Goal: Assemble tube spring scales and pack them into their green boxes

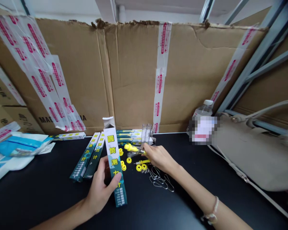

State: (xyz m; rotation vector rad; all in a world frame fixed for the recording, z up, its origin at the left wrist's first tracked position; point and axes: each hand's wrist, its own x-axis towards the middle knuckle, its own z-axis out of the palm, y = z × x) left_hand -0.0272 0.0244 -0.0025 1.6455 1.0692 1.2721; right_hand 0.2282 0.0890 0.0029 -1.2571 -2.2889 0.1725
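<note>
My left hand point(102, 183) is wrapped round a narrow white and green box point(114, 159) with yellow lettering, held tilted with its top flap raised. To its right, my right hand point(157, 156) pinches a part with a yellow end point(132, 148). Yellow rings point(129, 160) and a thin yellow rod point(144, 162) lie below that part. Metal wire hooks point(160, 182) are spread just under my right hand. Clear tubes point(146, 132) stand behind it. The fingertips of my right hand are partly hidden.
Two similar boxes point(86, 156) lie left of my left hand, and more boxes point(129, 135) are stacked behind. A blue and white packet point(21, 145) lies far left. A bottle point(204, 111) and a beige bag point(249, 153) stand at right. Cardboard point(134, 76) walls the back.
</note>
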